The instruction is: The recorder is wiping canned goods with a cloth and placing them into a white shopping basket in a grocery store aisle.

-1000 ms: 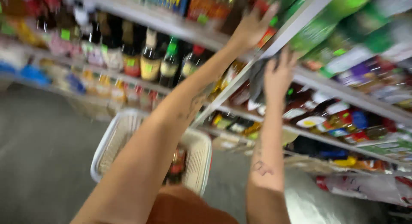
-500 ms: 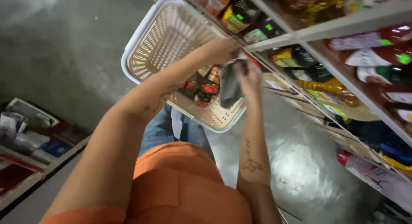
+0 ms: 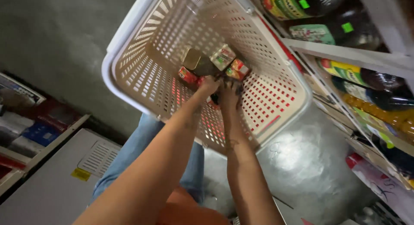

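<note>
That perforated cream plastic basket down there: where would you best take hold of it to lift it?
Probably by the thick, smooth white rim of the perforated cream plastic basket, coming from outside on the near left edge. That rounded lip looks solid enough to wrap fingers around, while the walls are thin lattice. Both the left hand and right hand are down inside among the small packets, so the rim is free.

hands (image 3: 220,89) lowered from shelf, into basket (image 3: 129,84)
</note>
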